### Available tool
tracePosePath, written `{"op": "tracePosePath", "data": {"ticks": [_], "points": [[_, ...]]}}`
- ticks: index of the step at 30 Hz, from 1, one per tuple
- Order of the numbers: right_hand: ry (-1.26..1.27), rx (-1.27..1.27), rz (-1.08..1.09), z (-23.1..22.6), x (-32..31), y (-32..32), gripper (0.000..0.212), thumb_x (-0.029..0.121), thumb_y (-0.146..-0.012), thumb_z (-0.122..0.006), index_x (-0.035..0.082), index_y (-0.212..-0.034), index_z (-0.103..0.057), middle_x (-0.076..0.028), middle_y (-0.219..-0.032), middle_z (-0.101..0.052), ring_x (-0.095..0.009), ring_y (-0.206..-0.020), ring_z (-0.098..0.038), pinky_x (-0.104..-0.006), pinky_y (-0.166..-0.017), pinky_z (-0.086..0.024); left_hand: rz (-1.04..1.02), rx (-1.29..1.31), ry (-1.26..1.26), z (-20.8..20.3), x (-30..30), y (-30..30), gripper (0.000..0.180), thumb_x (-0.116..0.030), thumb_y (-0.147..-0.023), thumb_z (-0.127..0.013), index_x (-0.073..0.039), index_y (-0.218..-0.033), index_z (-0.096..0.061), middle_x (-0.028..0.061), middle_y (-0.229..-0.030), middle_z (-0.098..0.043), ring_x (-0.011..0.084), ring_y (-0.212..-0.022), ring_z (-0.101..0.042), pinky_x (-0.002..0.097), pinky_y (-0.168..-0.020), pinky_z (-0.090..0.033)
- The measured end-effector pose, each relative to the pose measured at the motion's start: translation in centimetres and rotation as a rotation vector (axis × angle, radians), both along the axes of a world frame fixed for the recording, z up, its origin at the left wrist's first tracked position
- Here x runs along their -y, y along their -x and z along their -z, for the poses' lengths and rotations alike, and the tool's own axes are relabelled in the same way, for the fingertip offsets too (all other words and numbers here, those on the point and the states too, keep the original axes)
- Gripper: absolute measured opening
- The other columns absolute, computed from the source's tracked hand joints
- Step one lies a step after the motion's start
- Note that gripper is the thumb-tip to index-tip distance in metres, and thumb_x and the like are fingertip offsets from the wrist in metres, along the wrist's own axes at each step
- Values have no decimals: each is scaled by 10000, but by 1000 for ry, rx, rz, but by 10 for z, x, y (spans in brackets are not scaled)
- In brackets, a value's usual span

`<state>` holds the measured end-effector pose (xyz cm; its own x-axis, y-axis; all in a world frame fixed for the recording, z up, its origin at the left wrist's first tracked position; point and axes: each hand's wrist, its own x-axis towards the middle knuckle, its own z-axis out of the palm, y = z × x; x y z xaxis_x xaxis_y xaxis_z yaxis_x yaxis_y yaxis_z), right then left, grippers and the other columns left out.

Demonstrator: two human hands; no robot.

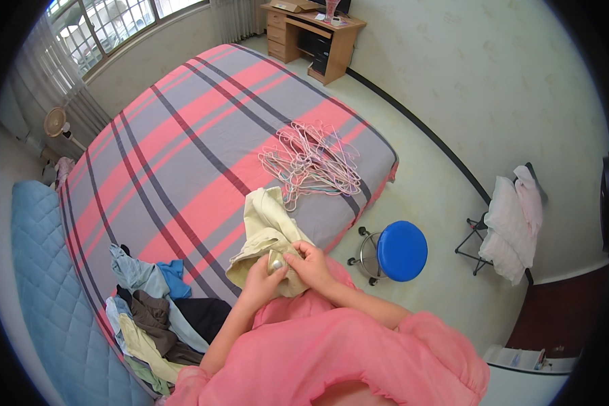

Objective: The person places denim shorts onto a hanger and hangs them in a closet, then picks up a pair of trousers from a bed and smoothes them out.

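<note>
A cream-coloured garment [267, 216], apparently trousers, lies partly on the bed and partly before my body, its waist opening toward me. My left hand [265, 279] pinches the fabric near its edge, thumb on top. Close beside it, my right hand [309, 264] grips the same edge with bent fingers. The two hands almost meet there; a small fastening between them is too small to make out. Just past the garment, a tangled heap of pink and white clothes hangers [311, 162] rests on the bed.
The striped bed [162, 155] fills the middle. A pile of clothes [152, 311] lies at its near left, beside a blue quilted headboard [47, 271]. To the right stand a blue round stool [402, 250] and a folding chair draped with clothes [511, 227]. A desk [325, 40] stands far off.
</note>
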<state>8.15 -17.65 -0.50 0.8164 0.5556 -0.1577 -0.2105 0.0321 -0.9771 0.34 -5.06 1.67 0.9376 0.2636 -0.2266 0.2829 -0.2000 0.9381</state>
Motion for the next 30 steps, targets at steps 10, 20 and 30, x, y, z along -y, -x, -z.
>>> {"op": "tracePosePath", "data": {"ticks": [10, 20, 30], "points": [[-207, -317, 58, -19, -9, 46, 169, 38, -850, -526, 4, -1013, -557, -19, -877, -601, -56, -762, -553, -208, -682, -460, 5, 64, 403, -1, -16, 53, 165, -79, -888, -510, -3, -1024, -564, 0, -878, -594, 60, -782, -537, 212, -690, -437], [-266, -374, -124, -22, -44, 68, 174, 29, -850, -514, -1, -1019, -544, -32, -911, -599, -67, -780, -556, -214, -704, -465, -144, 83, 582, -11, -42, 100, 199, -49, -857, -561, 28, -1040, -551, 38, -929, -608, 84, -818, -571, 226, -721, -467], [-155, -241, -326, -31, -42, 66, 142, 16, -827, -576, 23, -969, -572, 5, -860, -574, -27, -709, -518, -174, -624, -430, -286, 136, 504, -13, -40, 107, 116, -89, -858, -584, 20, -899, -582, 30, -788, -614, 52, -684, -552, 190, -597, -450]]}}
